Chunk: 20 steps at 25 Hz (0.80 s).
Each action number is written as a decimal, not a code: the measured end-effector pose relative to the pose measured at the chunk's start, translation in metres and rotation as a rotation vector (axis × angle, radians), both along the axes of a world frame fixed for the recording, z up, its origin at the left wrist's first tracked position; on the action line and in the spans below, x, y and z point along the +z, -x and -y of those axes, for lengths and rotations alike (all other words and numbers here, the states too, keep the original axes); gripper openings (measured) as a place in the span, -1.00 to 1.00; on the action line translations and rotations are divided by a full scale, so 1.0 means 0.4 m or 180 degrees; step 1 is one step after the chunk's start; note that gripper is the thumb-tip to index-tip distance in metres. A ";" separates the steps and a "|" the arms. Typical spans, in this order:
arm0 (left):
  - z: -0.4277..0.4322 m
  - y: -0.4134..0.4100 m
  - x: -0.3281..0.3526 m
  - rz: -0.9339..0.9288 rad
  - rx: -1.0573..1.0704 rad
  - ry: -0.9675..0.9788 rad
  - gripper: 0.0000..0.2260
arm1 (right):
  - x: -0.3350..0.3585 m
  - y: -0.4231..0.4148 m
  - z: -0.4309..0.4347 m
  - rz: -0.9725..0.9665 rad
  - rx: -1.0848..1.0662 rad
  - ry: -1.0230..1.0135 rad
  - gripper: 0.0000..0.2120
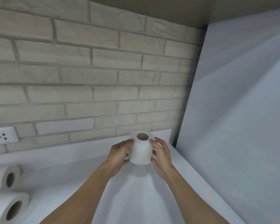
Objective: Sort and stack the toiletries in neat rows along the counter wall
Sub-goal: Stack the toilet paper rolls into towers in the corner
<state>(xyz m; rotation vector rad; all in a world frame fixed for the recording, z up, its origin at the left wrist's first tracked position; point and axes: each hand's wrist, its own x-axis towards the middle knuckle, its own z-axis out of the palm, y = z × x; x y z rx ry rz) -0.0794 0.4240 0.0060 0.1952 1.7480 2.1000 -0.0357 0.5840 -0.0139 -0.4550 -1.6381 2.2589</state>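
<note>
We clasped the white paper toilet roll point(140, 151) between left hand point(120, 155) and right hand point(162, 156), its core axis upright, the pale brick wall point(87, 78) ahead of both hands.

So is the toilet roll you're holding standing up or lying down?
Standing up. The white toilet paper roll shows its cardboard hole on top, held between the left hand and right hand.

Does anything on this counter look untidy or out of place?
Yes. Two toilet rolls at the left edge lie on their sides, holes toward the camera, not upright like the roll held between left hand and right hand.
</note>
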 end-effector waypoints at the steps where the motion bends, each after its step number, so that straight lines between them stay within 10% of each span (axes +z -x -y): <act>1: -0.025 0.003 0.002 0.0032 -0.0032 0.0022 -0.78 | -0.002 0.006 -0.021 -0.0002 -0.0025 -0.0068 -0.71; 20: -0.436 0.197 -0.113 0.0458 -0.0125 0.0250 -0.77 | -0.129 0.227 -0.362 0.0455 -0.0397 -0.0681 -0.72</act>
